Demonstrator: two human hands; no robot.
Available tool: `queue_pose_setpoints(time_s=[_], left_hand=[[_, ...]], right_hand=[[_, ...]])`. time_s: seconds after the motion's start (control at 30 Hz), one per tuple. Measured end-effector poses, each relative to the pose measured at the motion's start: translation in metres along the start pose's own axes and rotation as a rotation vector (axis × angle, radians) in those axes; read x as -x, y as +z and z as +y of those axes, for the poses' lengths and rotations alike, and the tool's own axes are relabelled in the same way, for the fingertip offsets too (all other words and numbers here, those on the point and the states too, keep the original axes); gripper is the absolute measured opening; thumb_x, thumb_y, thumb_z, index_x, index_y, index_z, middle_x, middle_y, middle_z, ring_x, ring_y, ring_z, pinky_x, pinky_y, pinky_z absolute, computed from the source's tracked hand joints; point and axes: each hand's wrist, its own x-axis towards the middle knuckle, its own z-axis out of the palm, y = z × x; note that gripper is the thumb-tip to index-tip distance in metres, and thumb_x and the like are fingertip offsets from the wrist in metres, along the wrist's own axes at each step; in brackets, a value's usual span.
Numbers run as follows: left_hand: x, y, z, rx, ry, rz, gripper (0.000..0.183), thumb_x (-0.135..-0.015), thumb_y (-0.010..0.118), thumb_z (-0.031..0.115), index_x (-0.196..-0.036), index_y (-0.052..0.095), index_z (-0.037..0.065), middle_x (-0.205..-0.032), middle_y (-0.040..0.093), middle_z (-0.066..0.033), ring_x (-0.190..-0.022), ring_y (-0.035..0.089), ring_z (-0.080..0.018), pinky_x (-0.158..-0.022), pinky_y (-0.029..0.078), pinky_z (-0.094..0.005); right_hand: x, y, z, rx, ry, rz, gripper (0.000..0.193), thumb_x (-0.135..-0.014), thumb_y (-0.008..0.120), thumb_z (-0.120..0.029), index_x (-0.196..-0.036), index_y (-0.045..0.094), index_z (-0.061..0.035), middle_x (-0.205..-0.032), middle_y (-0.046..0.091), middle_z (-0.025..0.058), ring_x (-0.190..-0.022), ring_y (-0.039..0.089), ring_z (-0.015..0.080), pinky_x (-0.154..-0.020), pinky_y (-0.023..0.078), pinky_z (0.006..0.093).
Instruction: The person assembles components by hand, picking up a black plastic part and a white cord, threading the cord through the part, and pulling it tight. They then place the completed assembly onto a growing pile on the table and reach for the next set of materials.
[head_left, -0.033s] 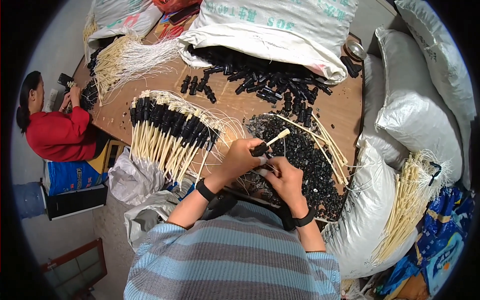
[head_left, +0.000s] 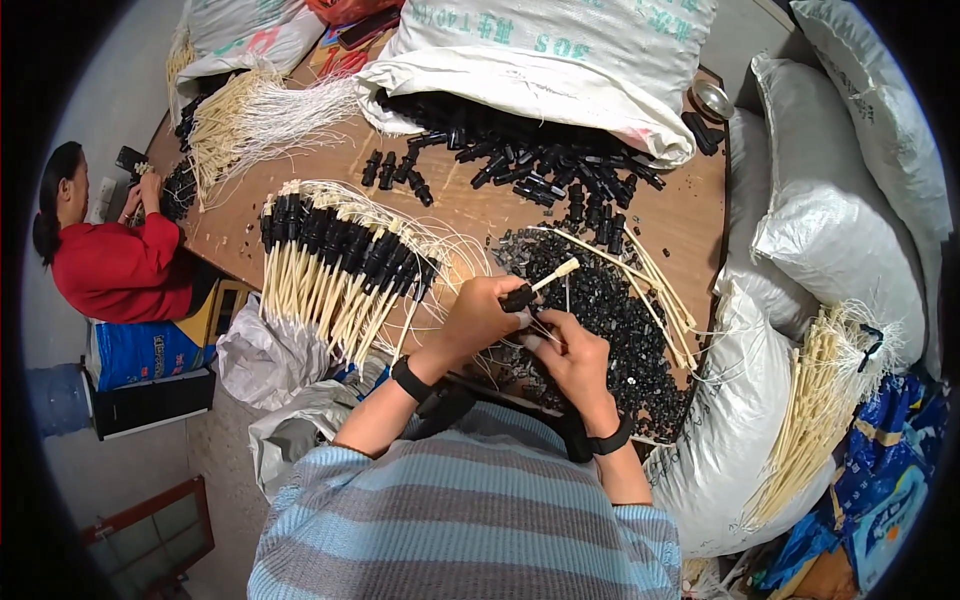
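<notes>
My left hand point(head_left: 474, 322) is closed around a black plastic sleeve point(head_left: 518, 299). A cream-coloured strand with a flared tip point(head_left: 557, 273) sticks out of the sleeve toward the upper right. Close beside it, my right hand point(head_left: 578, 362) pinches a thin pale string point(head_left: 540, 328) near the left fingertips. Light wrapping shows on some fingertips. Below both hands spreads a heap of small black plastic pieces point(head_left: 620, 345). Left of my left hand lies a row of cream strands with black sleeves point(head_left: 340, 250) on them, thin white strings trailing from their ends.
A white woven sack point(head_left: 540, 85) spills black sleeves point(head_left: 560, 165) onto the brown table point(head_left: 460, 205). Loose cream strands point(head_left: 660, 295) lie at the heap's right. Full sacks point(head_left: 830, 190) stand on the right. At the far left a person in red point(head_left: 120, 260) handles small pieces.
My right hand has shifted very slightly right and up, still pinching the string. My left hand holds the sleeve in nearly the same place.
</notes>
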Motion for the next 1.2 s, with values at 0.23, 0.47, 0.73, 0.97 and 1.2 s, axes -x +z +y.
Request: queue_pose_setpoints(time_s=[0.23, 0.47, 0.73, 0.97, 1.2], left_hand=[[0.002, 0.002, -0.015, -0.539, 0.369, 0.199, 0.035, -0.069, 0.062, -0.005, -0.101, 0.064, 0.006, -0.087, 0.063, -0.0102, -0.082, 0.063, -0.0270, -0.070, 0.050, -0.0365], [0.005, 0.002, -0.013, -0.542, 0.330, 0.130, 0.040, -0.067, 0.060, -0.007, -0.104, 0.063, 0.008, -0.093, 0.063, -0.0109, -0.090, 0.061, -0.0323, -0.077, 0.050, -0.0414], [0.006, 0.003, -0.009, -0.486, 0.316, 0.038, 0.038, -0.070, 0.061, -0.004, -0.106, 0.063, 0.008, -0.093, 0.064, -0.0105, -0.092, 0.062, -0.0315, -0.077, 0.050, -0.0400], [0.007, 0.004, -0.008, -0.456, 0.240, 0.004, 0.038, -0.070, 0.062, -0.003, -0.107, 0.063, 0.008, -0.095, 0.064, -0.0106, -0.092, 0.062, -0.0314, -0.077, 0.050, -0.0404], [0.008, 0.004, -0.011, -0.472, 0.284, -0.014, 0.039, -0.069, 0.062, -0.003, -0.106, 0.064, 0.009, -0.093, 0.064, -0.0100, -0.092, 0.061, -0.0319, -0.076, 0.050, -0.0406]], right_hand=[[0.001, -0.003, 0.001, 0.133, 0.016, 0.150, 0.013, -0.080, 0.066, -0.006, -0.092, 0.070, -0.0035, -0.069, 0.065, 0.0117, -0.056, 0.063, 0.0184, -0.052, 0.047, 0.0284], [-0.003, -0.002, 0.004, 0.063, 0.026, 0.155, 0.015, -0.080, 0.065, -0.009, -0.093, 0.071, -0.0067, -0.072, 0.067, 0.0128, -0.054, 0.063, 0.0251, -0.051, 0.048, 0.0317], [-0.003, -0.001, 0.004, -0.029, 0.050, 0.069, 0.013, -0.081, 0.066, -0.008, -0.092, 0.071, -0.0057, -0.068, 0.065, 0.0123, -0.052, 0.061, 0.0214, -0.050, 0.047, 0.0298], [-0.001, -0.003, 0.008, -0.086, 0.111, 0.082, 0.013, -0.080, 0.066, -0.008, -0.091, 0.071, -0.0057, -0.064, 0.062, 0.0107, -0.051, 0.059, 0.0206, -0.050, 0.046, 0.0290], [-0.002, -0.008, 0.010, 0.019, 0.035, 0.000, 0.013, -0.079, 0.066, -0.010, -0.090, 0.072, -0.0061, -0.067, 0.065, 0.0124, -0.053, 0.062, 0.0244, -0.050, 0.047, 0.0322]])
